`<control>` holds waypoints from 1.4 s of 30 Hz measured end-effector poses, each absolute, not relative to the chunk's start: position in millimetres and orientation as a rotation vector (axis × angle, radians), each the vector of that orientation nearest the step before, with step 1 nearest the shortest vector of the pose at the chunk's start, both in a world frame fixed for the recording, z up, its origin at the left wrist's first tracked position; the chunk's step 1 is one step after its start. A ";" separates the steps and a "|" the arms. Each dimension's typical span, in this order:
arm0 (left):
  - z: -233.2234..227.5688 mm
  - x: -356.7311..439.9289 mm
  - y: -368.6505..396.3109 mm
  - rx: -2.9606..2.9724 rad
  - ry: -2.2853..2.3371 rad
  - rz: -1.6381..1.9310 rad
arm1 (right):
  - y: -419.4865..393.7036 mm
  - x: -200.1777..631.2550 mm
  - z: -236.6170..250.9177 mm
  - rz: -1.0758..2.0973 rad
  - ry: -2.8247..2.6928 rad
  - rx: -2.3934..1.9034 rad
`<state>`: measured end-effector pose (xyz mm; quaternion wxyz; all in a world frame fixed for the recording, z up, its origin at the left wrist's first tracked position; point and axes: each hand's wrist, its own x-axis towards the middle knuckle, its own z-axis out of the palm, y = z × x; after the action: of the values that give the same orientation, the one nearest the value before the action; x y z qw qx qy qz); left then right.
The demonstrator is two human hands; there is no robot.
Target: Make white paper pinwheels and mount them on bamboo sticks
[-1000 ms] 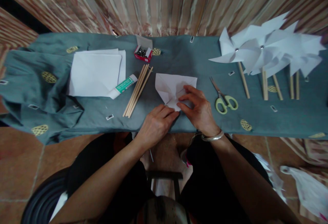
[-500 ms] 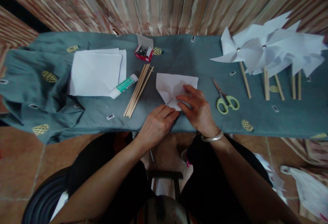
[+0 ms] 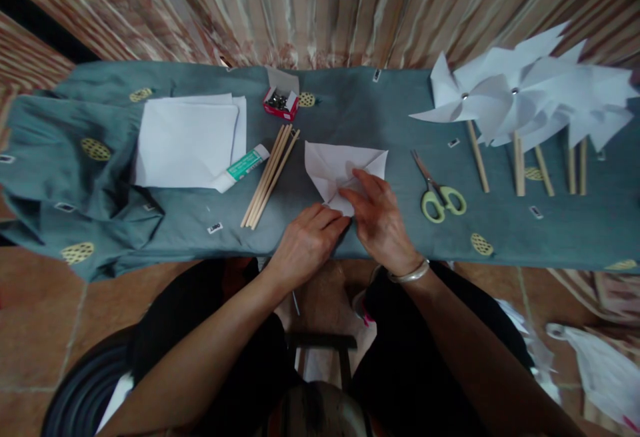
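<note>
Right hand (image 3: pixel 381 220) has slid from 3 toward 6 o'clock of the folded paper (image 3: pixel 336 169) mid-worktop, fingers flat on it beside left hand (image 3: pixel 306 245) pinning the near corner: crease being pressed, neither gripping.

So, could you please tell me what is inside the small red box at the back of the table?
The red box stands open, its flap raised; small dark, shiny metal pieces fill it. What they are, and anything beneath them, is hidden.

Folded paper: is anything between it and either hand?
Nothing visible. Both the left hand and right hand already rest on the folded paper; wooden sticks and scissors lie off to its sides.
</note>
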<state>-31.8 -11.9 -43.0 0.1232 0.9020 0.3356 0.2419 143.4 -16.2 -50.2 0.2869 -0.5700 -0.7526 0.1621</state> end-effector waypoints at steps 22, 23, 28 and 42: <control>-44.6 -31.7 -15.9 2.656 1.016 0.776 | 6.7 178.8 -48.7 0.332 -1.807 -1.576; -44.9 -31.6 -16.0 2.658 1.018 0.778 | 12.2 182.0 -48.7 0.303 -1.826 -1.607; -45.4 -31.8 -15.8 2.664 1.024 0.744 | 35.0 185.4 -56.1 0.267 -1.932 -1.655; -43.1 -51.3 -2.7 2.720 1.107 0.763 | 33.4 194.4 -36.0 0.247 -1.836 -1.706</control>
<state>-51.3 -2.7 -43.1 0.0539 0.8952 0.3643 0.2511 194.4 33.4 -36.0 0.3064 -0.6448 -0.6940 0.0934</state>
